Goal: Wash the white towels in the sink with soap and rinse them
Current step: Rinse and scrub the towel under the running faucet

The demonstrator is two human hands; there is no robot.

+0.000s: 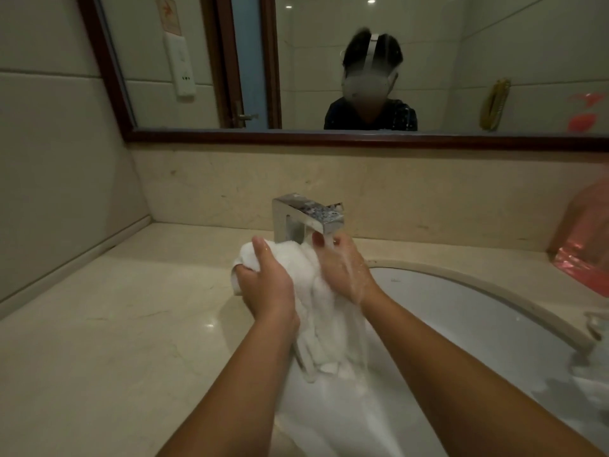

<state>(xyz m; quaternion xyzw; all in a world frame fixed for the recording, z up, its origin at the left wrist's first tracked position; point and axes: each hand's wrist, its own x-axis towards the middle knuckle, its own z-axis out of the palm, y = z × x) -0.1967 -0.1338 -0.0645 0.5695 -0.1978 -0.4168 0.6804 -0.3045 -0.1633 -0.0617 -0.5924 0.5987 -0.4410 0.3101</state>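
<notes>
Marble-look counter (pixel 108 324) fills the left and near side of my view, beige and glossy, running back to a matching splashback under a dark wood-framed mirror (pixel 329 137); pale wall tiles close off the left. In the glass I see a person's reflection, a door with a metal handle, and a white wall unit. Set into the counter is the white oval sink (pixel 461 301), its basin holding foamy water toward the near right. Something pink and translucent, perhaps a plastic bag (pixel 583 245), sits on the counter at the far right edge, partly cut off. A square chrome faucet (pixel 306 216) stands behind the basin with water pouring from its spout. Directly under that stream I hold the white towel (pixel 326 311), bunched at the top and hanging in wet folds down into the basin. My left hand (pixel 265 285) grips the bunched upper left part, fingers curled round the cloth. My right hand (pixel 346 275) clasps the towel's right side, water running over its back. Both hands sit close together, the towel between them, hiding the faucet's base.
</notes>
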